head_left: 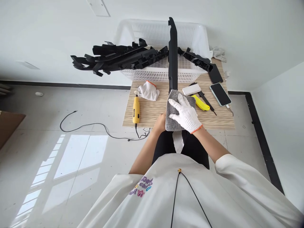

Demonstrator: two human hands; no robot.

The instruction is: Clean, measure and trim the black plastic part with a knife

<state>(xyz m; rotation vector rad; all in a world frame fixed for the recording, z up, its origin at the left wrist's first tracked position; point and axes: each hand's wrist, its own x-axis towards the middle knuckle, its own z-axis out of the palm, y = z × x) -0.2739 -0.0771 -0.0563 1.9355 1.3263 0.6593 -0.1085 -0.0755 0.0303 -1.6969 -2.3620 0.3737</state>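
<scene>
The scene is brightly and evenly lit. Window-shaped daylight is mirrored at the lower left on the glossy floor (45, 148), where the tiles are washed out by white glare. Soft shading is seen in the corners of the pale wall (249, 38). A wide-angle stretch is shown toward the edges, while the middle is rendered fairly sharply, with only fine print left unreadable.

The gloved right hand (186, 114) presses a gray cloth (173, 117); a long black part (173, 60) extends beyond.
</scene>
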